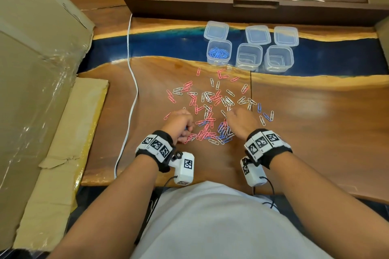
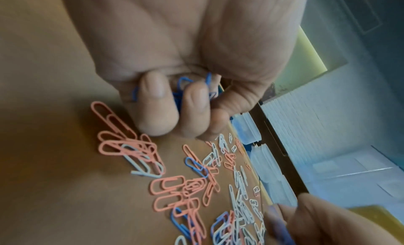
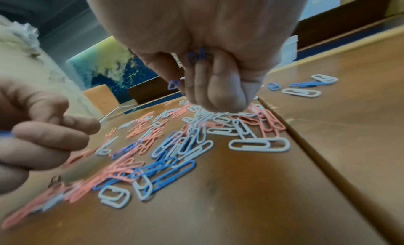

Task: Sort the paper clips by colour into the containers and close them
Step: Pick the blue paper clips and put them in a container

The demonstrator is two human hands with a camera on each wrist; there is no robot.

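Left hand (image 2: 174,86): fist curled round blue clips (image 2: 181,82).
Right hand (image 3: 210,76): fingers bunched, pinching blue clips over mixed pile (image 1: 210,109) on table (image 1: 305,122).
Containers (image 1: 249,57): open, far side; leftmost holding blue clips.

Both hands low, fingers curled — left (image 1: 180,122), right (image 1: 241,121)

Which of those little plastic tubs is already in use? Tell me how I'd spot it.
Find the blue resin strip crossing the wooden table. Three clear tubs stand in a row on its near edge, each with a lid lying behind it. The one you want is the leftmost tub: it alone holds blue paper clips, while the other two tubs look empty.
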